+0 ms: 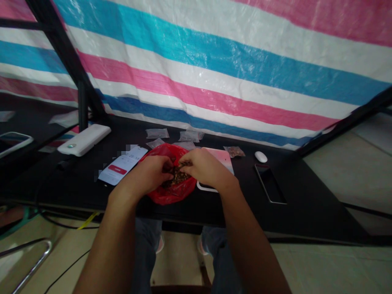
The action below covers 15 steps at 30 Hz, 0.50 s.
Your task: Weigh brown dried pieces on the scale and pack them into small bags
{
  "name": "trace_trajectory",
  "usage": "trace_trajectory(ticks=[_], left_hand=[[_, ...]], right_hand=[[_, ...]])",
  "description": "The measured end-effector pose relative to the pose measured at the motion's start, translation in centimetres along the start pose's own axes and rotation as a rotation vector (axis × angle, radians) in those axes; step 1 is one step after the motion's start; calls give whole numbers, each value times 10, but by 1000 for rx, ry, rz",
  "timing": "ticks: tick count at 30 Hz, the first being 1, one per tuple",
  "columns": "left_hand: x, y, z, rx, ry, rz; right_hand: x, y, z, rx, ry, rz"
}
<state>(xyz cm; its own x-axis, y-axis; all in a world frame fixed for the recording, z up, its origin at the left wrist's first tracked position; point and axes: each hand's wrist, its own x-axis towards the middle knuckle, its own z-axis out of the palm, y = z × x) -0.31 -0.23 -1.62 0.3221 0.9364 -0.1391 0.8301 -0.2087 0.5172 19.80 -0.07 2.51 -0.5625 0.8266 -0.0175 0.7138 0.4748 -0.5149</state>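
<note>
A red plastic bag (167, 198) lies spread wide on the black table, holding a heap of small brown and yellowish dried pieces (180, 176). From the left, my left hand (154, 173) reaches over the bag's rim with its fingers curled in at the pieces. My right hand (203, 166) comes in from the other side, fingertips pinched together at the heap. What either hand has between its fingers is too small to make out. Partly under my right hand is a pink and white flat object with a white rim (225, 160).
Several small clear packets (157, 133) lie behind the bag, and a packet of reddish-brown bits (234, 152) lies right of them. A lit phone (124, 165) and a white power bank (84, 140) are on the left. A dark phone (270, 183) and white mouse-shaped object (261, 157) are on the right.
</note>
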Motion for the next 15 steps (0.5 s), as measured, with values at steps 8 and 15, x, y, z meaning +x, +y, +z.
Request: trace_trajectory(ticks=[8, 15], left_hand=[[1, 1, 2, 9, 16, 1], [1, 11, 1, -15, 53, 44]], right_hand=[[-29, 40, -49, 33, 276, 234], [-27, 70, -45, -151, 331, 325]])
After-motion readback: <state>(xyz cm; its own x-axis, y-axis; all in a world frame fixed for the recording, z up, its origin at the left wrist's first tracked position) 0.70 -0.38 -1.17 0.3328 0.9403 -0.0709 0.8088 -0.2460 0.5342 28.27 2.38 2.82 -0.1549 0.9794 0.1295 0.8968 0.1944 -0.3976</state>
